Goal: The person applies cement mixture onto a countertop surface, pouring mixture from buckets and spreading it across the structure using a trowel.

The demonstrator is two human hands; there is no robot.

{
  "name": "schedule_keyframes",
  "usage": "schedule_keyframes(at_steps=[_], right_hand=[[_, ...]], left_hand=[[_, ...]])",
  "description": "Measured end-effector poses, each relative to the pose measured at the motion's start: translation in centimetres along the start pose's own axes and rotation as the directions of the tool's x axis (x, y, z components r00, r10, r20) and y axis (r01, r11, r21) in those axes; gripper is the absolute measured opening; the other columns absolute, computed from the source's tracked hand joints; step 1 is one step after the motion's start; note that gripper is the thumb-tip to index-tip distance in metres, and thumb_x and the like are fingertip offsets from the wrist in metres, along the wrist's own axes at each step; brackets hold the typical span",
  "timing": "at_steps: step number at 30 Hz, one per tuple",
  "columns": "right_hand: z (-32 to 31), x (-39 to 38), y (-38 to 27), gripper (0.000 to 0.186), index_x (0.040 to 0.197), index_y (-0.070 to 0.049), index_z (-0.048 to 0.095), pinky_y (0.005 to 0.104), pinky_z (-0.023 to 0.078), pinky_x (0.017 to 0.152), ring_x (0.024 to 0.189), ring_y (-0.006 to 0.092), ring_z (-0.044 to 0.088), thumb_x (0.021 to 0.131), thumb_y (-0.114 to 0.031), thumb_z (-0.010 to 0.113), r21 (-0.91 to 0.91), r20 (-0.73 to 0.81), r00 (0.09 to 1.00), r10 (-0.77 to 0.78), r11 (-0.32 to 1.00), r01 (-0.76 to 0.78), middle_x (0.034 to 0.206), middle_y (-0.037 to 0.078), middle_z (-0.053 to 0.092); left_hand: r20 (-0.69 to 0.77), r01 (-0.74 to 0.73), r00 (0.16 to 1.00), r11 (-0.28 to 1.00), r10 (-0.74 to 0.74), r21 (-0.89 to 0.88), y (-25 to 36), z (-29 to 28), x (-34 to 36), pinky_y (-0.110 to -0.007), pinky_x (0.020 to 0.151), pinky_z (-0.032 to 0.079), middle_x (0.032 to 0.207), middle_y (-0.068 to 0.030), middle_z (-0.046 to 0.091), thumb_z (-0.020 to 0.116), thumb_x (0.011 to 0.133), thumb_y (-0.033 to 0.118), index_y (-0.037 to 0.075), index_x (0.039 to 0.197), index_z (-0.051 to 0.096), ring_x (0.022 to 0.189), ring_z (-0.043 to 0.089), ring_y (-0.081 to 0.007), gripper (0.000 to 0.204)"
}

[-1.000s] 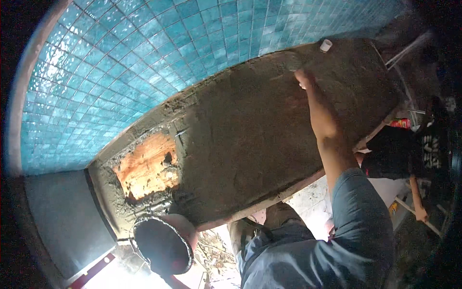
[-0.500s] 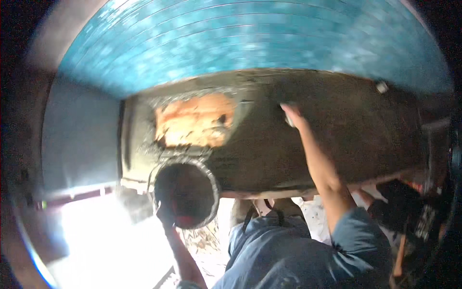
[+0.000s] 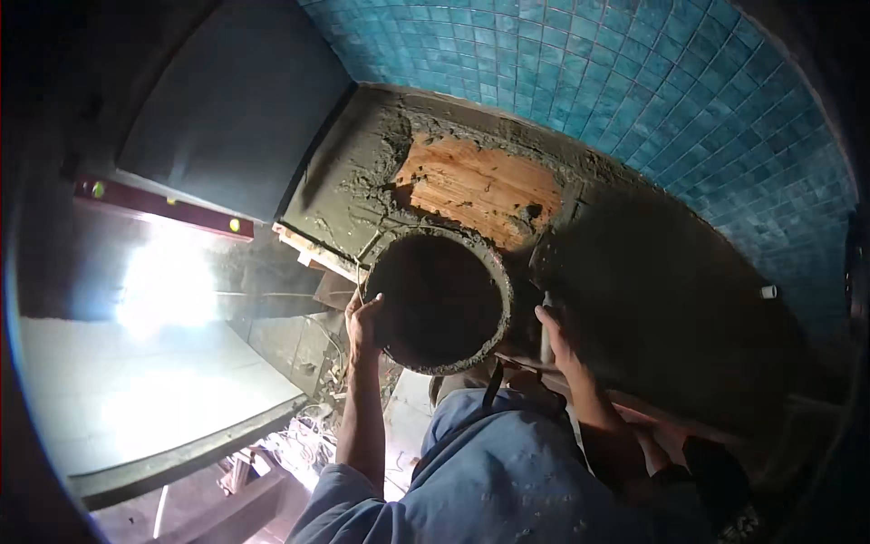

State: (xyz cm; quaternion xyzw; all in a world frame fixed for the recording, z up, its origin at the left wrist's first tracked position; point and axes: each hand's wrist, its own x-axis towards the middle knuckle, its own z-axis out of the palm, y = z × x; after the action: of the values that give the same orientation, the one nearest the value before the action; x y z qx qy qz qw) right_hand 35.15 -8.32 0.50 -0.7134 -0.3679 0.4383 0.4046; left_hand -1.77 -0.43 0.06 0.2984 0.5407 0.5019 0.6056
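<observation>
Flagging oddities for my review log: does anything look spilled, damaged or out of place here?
Yes: the bare wood patch beyond the bucket interrupts the cement, its edges ragged and dark lumps on it.

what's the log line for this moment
left hand: gripping bucket | right hand: holding tool handle | cement: around bare wood

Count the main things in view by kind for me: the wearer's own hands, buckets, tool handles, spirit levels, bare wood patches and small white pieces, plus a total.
Hands: 2 (left hand, right hand)
Bucket: 1
Tool handle: 1
Spirit level: 1
Bare wood patch: 1
Small white piece: 1
Total: 7
</observation>
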Motion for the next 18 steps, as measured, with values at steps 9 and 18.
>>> schedule_keyframes(at_steps=[9, 18], right_hand=[[6.0, -0.1, 2.0, 0.036, 0.105, -0.004, 0.064, 0.0336, 0.048, 0.078, 0.086, 0.0186, 0.059, 0.085, -0.034, 0.066, 0.280, 0.076, 0.986, -0.146, 0.953, 0.119, 0.093, 0.007, 0.064], [7.5, 0.5, 2.5, 0.045, 0.122, -0.003, 0.058, 0.0404, 0.052, 0.079, 0.095, 0.0216, 0.063, 0.086, -0.029, 0.064, 0.589, 0.058, 0.960, 0.273, 0.767, -0.254, 0.104, 0.011, 0.064]], left_hand=[[-0.089, -0.188, 0.971, 0.940, 0.222, 0.286, 1.5, 3.0, -2.0, -0.029, 0.071, 0.049, 0.097, -0.0051, 0.065, 0.056, 0.093, 0.009, -0.001, 0.120, 0.062, 0.081, 0.059, -0.0123, 0.030], [0.092, -0.230, 0.968, 0.972, 0.234, -0.050, 5.0, 1.9, -4.9, -0.020, 0.057, 0.038, 0.074, 0.0001, 0.058, 0.058, 0.092, 0.024, -0.002, 0.097, 0.067, 0.067, 0.052, -0.0068, 0.028]])
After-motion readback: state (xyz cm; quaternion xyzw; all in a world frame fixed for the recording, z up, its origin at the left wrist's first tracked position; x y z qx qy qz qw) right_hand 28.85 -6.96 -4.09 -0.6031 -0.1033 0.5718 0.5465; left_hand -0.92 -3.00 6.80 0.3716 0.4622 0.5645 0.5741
